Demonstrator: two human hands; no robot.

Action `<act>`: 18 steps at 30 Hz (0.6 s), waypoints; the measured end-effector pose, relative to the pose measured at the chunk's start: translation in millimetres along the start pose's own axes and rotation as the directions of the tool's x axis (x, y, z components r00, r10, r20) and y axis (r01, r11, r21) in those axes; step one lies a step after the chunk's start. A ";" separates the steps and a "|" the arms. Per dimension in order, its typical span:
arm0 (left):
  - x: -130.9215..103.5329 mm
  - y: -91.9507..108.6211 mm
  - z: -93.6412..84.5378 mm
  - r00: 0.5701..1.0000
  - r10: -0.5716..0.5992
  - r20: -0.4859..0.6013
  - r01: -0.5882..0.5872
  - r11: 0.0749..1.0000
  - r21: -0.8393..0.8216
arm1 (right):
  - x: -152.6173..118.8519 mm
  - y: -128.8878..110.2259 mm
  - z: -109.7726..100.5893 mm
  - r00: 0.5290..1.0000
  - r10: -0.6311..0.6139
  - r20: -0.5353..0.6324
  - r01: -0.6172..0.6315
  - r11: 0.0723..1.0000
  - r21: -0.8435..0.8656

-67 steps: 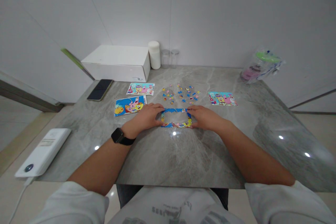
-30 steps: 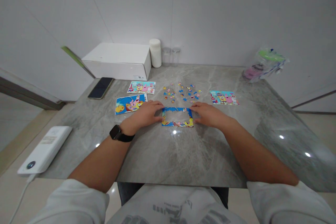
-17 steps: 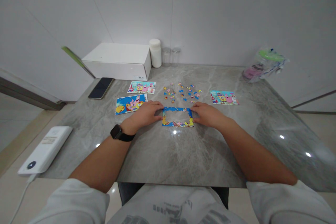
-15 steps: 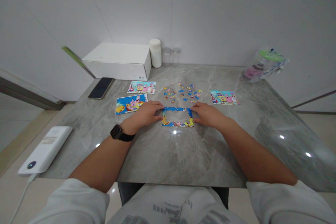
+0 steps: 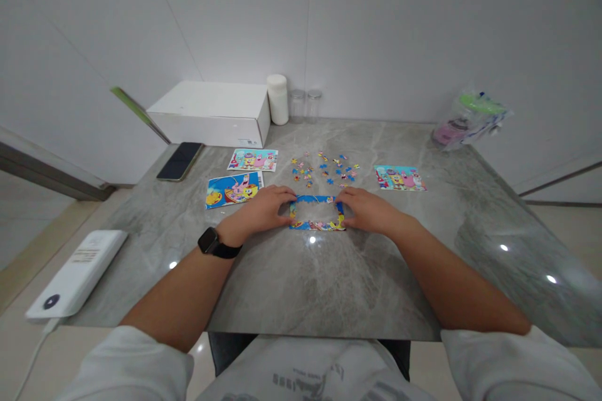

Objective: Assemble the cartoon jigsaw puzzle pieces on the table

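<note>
A colourful cartoon puzzle frame lies flat on the grey marbled table, its middle cut out so that the tabletop shows through. At its left side is my left hand, fingers at the upper corner and thumb at the lower one. My right hand holds the right side in the same way, fingertips over the top right corner. Just beyond the frame, small loose jigsaw pieces are scattered in two loose groups. Beside my left hand rests a blue cartoon picture card, partly behind my fingers.
Picture cards lie farther back, one on the left and one on the right. A phone, a white box, a white bottle and clear jars stand behind. A bagged cup is back right; a power bank sits front left.
My right fingertips have slid slightly left onto the frame's top right corner. My left hand keeps its place at the left side. The whole view has shifted slightly.
</note>
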State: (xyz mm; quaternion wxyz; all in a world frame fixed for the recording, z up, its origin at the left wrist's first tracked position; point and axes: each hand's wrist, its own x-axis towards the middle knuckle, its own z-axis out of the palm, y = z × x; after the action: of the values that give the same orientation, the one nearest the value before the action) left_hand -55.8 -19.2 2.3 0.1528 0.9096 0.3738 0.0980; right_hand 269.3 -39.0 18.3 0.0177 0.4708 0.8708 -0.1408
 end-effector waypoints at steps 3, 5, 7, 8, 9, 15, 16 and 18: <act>0.7 2.7 -1.2 1.000 0.001 0.005 -0.001 1.000 0.002 | 0.5 -1.9 -1.0 1.000 0.008 0.001 -0.008 1.000 0.003; 1.1 3.4 -1.5 1.000 -0.010 0.005 0.010 1.000 -0.002 | 0.5 -3.0 -2.5 1.000 0.016 0.007 -0.016 1.000 -0.001; 1.4 3.4 -1.0 1.000 -0.019 0.001 0.019 1.000 -0.009 | 0.5 -4.0 -3.9 1.000 0.014 0.012 -0.014 1.000 0.000; 1.4 3.0 -0.5 1.000 -0.021 -0.002 0.021 1.000 -0.014 | 0.5 -4.4 -4.4 1.000 0.012 0.012 -0.012 1.000 0.002; 1.3 2.4 0.2 1.000 -0.020 -0.005 0.020 1.000 -0.020 | 0.5 -4.7 -4.8 1.000 0.011 0.011 -0.011 1.000 0.004; 0.8 -1.3 2.3 0.998 -0.003 -0.059 0.000 0.998 -0.056 | -0.1 -3.9 -5.8 1.000 0.003 -0.012 -0.003 1.000 0.002; 1.0 -1.3 1.8 0.996 -0.006 -0.084 0.000 0.998 -0.067 | -0.6 -3.1 -6.8 1.000 0.000 -0.026 0.000 1.000 0.004; 1.8 -0.8 0.6 0.988 -0.028 -0.150 0.014 0.996 -0.092 | -1.7 -0.2 -10.2 0.997 0.016 -0.076 -0.015 1.000 0.014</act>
State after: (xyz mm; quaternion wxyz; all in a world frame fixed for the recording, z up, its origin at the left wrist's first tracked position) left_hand -54.9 -17.5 1.6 0.1663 0.8877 0.3891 0.1819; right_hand 271.1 -37.9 28.4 -0.0175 0.4828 0.8661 -0.1286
